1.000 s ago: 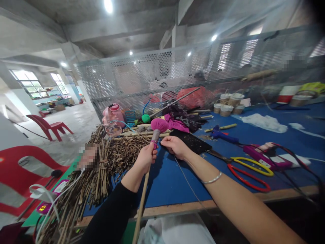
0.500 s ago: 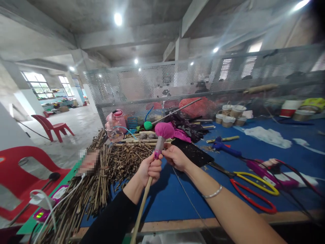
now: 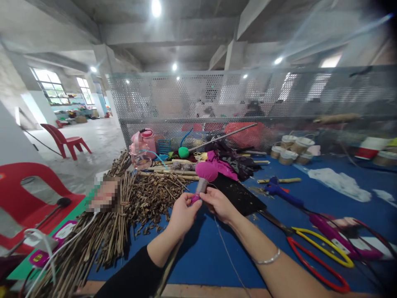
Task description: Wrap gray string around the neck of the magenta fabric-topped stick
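A stick [image 3: 167,269] topped by a round magenta cloth head [image 3: 206,171] is held up over the blue table. Its neck [image 3: 202,186] is wrapped in grey, with gathered magenta cloth [image 3: 195,198] at the lower end. My left hand [image 3: 184,213] is closed, its thumb and fingers pinching that cloth around the stick. Close beside it my right hand [image 3: 219,203] is also closed, fingertips together against the bottom of the grey neck. A thin wire [image 3: 228,248] runs from under my right hand down to the table's front edge. My fingertips hide the exact spot they grip.
Dried twigs [image 3: 105,231] lie in bundles on the left. Right of my hands are a black board [image 3: 235,192], large scissors [image 3: 322,248], a blue-handled tool [image 3: 285,194] and paper cups [image 3: 288,157]. Behind stands a perforated metal screen [image 3: 186,95]; a red chair [image 3: 40,198] is at left.
My left hand has moved from a fist around the stick up to a pinch at the gathered cloth. The cloth head sits slightly lower and more tilted to the right.
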A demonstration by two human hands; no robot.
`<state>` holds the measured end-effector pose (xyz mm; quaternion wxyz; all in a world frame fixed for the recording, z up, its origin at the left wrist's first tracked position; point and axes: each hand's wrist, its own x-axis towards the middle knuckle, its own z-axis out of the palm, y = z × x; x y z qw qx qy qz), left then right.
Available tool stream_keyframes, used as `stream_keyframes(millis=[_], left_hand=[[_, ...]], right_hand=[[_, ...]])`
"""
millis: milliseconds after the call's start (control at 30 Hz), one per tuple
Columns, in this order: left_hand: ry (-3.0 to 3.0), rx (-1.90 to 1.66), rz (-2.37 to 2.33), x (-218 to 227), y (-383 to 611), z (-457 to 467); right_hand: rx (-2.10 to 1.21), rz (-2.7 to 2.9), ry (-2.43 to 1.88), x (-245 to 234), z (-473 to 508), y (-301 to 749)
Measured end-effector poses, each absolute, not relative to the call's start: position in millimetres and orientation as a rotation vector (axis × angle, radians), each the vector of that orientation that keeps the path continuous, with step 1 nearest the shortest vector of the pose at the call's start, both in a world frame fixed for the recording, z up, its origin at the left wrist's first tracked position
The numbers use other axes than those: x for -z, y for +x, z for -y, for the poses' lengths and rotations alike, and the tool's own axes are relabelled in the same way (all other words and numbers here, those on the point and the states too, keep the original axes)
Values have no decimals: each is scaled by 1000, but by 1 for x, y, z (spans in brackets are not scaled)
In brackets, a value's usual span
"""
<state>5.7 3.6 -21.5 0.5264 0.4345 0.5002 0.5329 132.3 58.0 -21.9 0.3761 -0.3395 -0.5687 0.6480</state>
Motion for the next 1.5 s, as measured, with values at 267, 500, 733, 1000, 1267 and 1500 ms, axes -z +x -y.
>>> stream_keyframes(millis=[267,500,733,1000,1267,1500], left_hand=[[903,-1235,-1022,6,-1,-2],[765,-1186,-826,-2,-5,2],[515,-965,-578,5,-12,-3],[902,-1118,-1105,13,3,-1],[962,-1219,-1131,8,2,1],[917,-1255,-1033,3,-6,-2]], right_hand=[[-1611,1453,-857,17,-62,143],[-1631,1380,-839,4,-54,141],[-1844,1316,-658,6,-53,139],[-1732,1412,-959,18,-56,135],[-1641,1472,-866,15,-57,137],[-1568,1406,-857,12,-58,143]])
